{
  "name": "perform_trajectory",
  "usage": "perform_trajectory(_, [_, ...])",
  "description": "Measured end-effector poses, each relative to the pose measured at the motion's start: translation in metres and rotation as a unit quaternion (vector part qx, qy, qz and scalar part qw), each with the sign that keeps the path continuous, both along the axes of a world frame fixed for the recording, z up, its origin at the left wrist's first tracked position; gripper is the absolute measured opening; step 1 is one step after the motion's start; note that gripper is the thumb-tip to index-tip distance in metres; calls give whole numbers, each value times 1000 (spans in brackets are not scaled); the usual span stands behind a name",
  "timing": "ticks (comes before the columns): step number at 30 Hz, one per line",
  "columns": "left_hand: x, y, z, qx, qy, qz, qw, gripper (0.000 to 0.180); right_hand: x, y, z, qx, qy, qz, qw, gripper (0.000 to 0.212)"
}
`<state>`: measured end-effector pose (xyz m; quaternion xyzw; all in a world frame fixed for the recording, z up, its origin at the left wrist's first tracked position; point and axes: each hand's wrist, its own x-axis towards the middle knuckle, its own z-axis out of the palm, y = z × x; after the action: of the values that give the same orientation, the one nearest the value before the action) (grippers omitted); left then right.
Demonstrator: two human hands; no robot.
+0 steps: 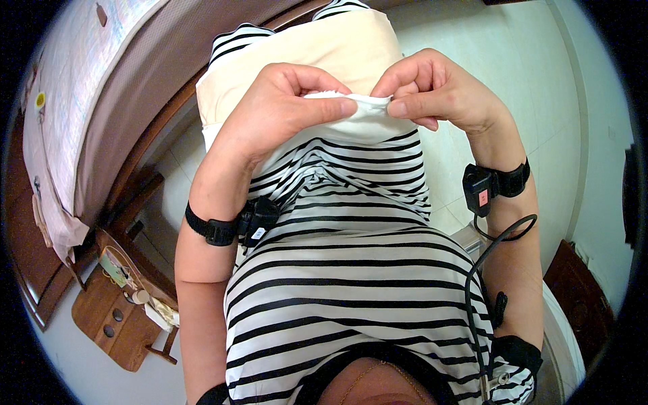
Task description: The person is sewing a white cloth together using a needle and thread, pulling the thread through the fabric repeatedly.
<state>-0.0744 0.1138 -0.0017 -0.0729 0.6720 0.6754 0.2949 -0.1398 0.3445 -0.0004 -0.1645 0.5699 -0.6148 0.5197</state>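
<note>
A piece of cream cloth (304, 50) lies across my lap, over striped clothing. Along its near side runs a white fabric edge (368, 111), gathered up between my hands. My left hand (287, 108) pinches this white edge between thumb and fingers. Close beside it, my right hand (435, 91) pinches the same edge, with the thumb in front and the fingers curled behind. Between the two thumbs a short stretch of the edge is drawn out, looking folded or puckered. Whether anything small is held with the fabric, I cannot tell.
A bed (81, 115) with a wooden frame stands on the left, small items on its cover. At lower left is a wooden stool (115, 317) with small things beside it. A black cable (472, 290) runs along my right arm. Dark wooden furniture (577, 287) sits at right.
</note>
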Motion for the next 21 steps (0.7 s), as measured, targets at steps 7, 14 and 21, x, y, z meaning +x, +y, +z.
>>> perform_trajectory(7, [1,2,0,-5,10,3,1000,13,1,2,0,25,36,5,999,16])
perform_trajectory(14, [4,8,7,-54,53,-22,997,12,16,-15,4,95,203,-31,974,12])
perform_trajectory(21, [6,-2,3,-41,40,-11,998,13,13,-10,5,74,92,-27,993,10])
